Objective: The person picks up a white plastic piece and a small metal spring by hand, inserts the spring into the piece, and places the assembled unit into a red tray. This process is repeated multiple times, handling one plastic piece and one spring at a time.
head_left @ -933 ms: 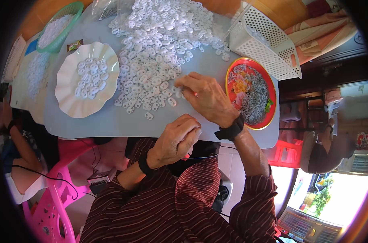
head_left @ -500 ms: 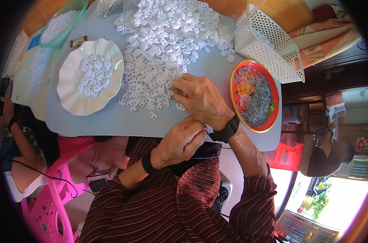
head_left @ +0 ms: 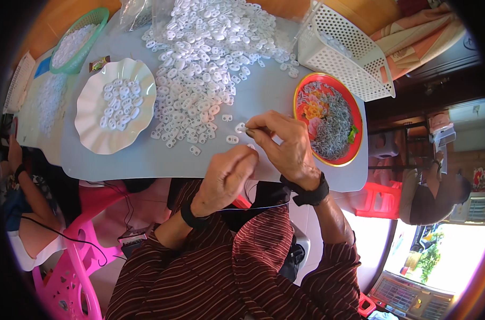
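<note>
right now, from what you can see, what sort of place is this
Probably a home or small workshop set up for handwork: a table holds a big pile of small white pieces and a red dish of tiny grey bits.

Hands (head_left: 289, 146) over grey table (head_left: 167, 164), piled white two-holed pieces (head_left: 197, 80), scalloped plate (head_left: 111, 142), red dish (head_left: 357, 113)
</note>
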`<action>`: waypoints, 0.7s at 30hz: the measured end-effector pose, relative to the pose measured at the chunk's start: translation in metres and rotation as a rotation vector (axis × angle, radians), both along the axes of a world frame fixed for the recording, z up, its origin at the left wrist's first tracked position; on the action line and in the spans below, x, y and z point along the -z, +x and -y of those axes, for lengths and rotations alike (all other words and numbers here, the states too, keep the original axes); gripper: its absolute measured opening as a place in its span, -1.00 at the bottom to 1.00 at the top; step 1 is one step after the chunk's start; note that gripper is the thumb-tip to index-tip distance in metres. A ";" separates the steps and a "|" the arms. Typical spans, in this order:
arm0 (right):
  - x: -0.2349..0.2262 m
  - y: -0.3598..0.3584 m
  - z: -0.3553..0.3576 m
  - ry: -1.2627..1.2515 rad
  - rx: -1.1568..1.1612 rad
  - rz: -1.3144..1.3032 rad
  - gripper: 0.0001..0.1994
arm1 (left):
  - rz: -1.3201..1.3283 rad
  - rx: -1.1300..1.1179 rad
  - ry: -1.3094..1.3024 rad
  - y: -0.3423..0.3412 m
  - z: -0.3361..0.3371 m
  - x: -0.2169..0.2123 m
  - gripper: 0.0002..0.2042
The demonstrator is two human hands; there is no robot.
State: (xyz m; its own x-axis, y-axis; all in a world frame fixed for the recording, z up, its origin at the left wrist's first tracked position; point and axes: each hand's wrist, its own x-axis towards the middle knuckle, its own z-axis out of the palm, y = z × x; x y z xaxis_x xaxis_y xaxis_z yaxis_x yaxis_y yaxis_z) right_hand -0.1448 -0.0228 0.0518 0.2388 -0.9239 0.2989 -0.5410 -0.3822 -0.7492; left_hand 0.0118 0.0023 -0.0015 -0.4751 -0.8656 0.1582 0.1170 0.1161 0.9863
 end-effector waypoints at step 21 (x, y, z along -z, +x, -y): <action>0.022 -0.012 -0.052 0.169 0.177 0.437 -0.90 | -0.222 -0.100 0.139 -0.015 0.000 -0.011 -0.88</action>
State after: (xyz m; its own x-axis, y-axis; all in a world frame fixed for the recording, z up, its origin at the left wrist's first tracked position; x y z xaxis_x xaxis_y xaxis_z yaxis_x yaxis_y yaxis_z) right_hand -0.1563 0.0291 0.0300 -0.0405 -0.9830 0.1789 -0.2084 -0.1668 -0.9637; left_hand -0.0028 0.0019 0.0092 -0.3531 -0.9272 0.1248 0.3264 0.0029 0.9452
